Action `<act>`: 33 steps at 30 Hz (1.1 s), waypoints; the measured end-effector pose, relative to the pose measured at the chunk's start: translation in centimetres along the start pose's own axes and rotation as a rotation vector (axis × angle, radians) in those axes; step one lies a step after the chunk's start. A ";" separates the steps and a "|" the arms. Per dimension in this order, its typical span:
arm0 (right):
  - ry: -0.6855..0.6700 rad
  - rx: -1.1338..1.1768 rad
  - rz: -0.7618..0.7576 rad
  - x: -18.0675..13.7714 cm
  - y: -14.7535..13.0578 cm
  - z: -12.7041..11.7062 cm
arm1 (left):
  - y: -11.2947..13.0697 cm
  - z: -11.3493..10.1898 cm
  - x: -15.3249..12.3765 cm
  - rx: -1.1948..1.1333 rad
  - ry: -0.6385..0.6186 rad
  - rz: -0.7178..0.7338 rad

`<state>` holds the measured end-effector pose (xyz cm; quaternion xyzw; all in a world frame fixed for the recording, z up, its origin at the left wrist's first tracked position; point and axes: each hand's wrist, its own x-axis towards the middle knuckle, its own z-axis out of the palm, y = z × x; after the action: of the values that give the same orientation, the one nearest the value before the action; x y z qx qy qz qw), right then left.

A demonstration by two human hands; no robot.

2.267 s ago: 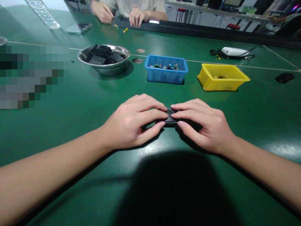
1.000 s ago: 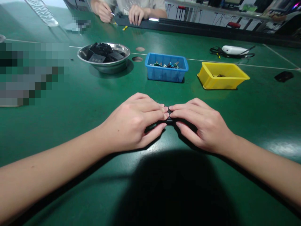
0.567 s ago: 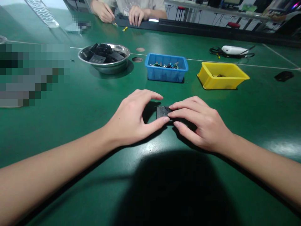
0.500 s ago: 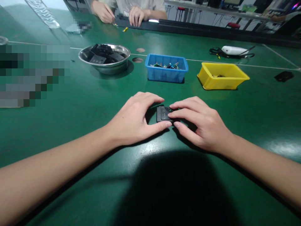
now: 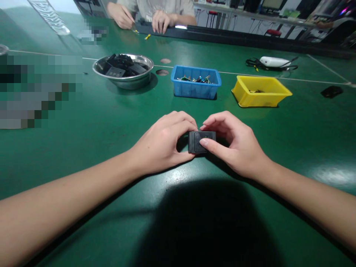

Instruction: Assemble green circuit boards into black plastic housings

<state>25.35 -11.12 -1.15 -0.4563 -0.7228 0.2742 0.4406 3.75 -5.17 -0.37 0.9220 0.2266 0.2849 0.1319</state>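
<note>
Beyond the left fingers and to their left, a steel bowl (image 5: 133, 82) holds dark casings (image 5: 116, 71), probably set there for easy reach. The left hand (image 5: 164, 139) grips a small black case (image 5: 197, 144) across its near and far edges, seemingly to steady it. Past that case, which lies between both hands' fingers, stands a blue bin (image 5: 194, 90). The right hand (image 5: 240, 142) rests its thumb on the top, perhaps to press; whether its curled fingers grip, I cannot tell. Beyond them sits a yellow bin (image 5: 258, 100).
</note>
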 end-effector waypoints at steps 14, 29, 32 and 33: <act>0.073 0.286 0.171 -0.2 -1.0 0.0 | 1.6 0.3 -0.4 -0.443 0.151 -0.159; 0.013 0.134 0.037 -1.5 -1.1 -0.2 | 1.7 -0.6 -0.6 -0.281 0.168 -0.111; 0.001 0.114 0.012 -1.5 -1.1 -0.3 | 1.8 -0.7 -0.7 -0.268 0.171 -0.093; -0.001 0.105 -0.001 -1.5 -1.1 -0.4 | 1.8 -0.7 -0.7 -0.264 0.171 -0.087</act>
<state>25.49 -12.96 -0.65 -0.4321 -0.7078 0.3120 0.4636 3.46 -7.02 0.55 0.8583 0.2373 0.3838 0.2442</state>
